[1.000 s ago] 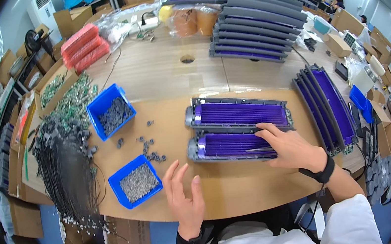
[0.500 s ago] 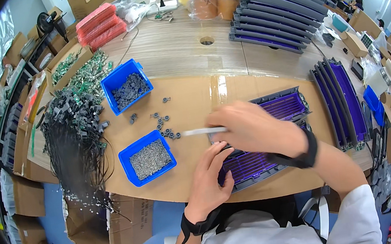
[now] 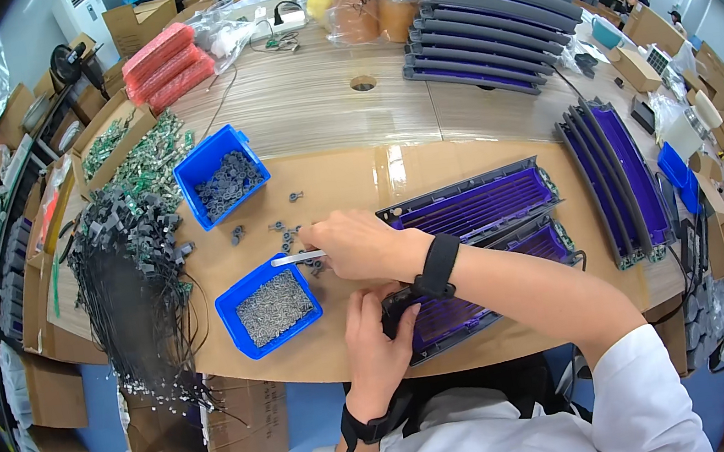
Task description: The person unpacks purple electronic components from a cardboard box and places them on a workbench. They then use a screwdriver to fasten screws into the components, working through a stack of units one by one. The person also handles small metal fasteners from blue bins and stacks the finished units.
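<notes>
My right hand point(image 3: 353, 244) is closed around a slim silver tool point(image 3: 296, 257), whose kind I cannot make out. The tool points left over the upper edge of a blue bin full of small metal screws point(image 3: 273, 307). Beneath and beside those fingers lie small grey round parts point(image 3: 281, 227), some of them hidden. My left hand point(image 3: 376, 335) grips the left end of the nearer grey-and-purple panel point(image 3: 449, 317), thumb on top. A second grey-and-purple panel point(image 3: 475, 205) lies just behind it, and my right forearm crosses above the nearer one.
A second blue bin point(image 3: 223, 176) holds more grey parts. Black cables with grey connectors point(image 3: 124, 278) heap at the left, near green circuit boards point(image 3: 150, 154). Grey panels are stacked at the back point(image 3: 491, 23) and stand at the right point(image 3: 619, 180). A cardboard sheet point(image 3: 336, 174) covers the near tabletop.
My right hand has moved left with the silver tool, from over the panels to the loose grey parts and screw bin. My left hand stays at the panel's end. The view has shifted slightly.
</notes>
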Available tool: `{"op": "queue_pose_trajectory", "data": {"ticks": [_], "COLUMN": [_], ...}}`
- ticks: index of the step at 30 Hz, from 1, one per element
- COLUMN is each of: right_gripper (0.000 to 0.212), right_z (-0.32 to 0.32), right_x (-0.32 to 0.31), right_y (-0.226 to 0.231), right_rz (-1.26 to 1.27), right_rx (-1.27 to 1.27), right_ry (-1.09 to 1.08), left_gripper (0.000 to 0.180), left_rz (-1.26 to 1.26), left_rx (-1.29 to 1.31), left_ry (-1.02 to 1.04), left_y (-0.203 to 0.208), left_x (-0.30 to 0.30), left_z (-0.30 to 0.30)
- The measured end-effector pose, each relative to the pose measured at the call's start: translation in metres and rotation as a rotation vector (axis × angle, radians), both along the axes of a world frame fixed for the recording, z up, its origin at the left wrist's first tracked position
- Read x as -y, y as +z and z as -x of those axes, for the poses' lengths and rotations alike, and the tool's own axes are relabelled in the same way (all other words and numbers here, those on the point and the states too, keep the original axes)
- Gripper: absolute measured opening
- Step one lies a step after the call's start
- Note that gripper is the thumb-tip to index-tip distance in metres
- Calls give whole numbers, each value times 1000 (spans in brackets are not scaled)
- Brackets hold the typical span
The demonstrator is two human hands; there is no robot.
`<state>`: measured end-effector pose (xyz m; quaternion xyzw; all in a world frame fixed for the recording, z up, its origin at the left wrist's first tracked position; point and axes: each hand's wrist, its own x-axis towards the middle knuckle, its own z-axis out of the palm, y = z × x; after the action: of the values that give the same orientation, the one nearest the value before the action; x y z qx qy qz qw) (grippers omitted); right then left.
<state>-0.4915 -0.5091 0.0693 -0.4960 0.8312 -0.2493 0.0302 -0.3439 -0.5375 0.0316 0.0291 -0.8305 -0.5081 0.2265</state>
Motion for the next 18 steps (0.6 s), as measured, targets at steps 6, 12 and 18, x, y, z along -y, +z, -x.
{"op": "queue_pose_trajectory", "data": {"ticks": [6, 12, 18], "right_gripper": [16, 13, 16], "right_z": [2, -4, -3], "right_x": [9, 8, -15], "right_y": [-5, 1, 16], "right_rz": [20, -74, -192], "right_rx": [20, 84, 165], "right_ry": [74, 53, 38], "left_gripper": [35, 32, 34], "left_rz": [42, -35, -75], "left_rx": [-2, 28, 64], "left_ry": [18, -18, -50], "left_y": [5, 7, 5], "left_x": [0, 1, 2], "left_z": [-1, -1, -1]}}
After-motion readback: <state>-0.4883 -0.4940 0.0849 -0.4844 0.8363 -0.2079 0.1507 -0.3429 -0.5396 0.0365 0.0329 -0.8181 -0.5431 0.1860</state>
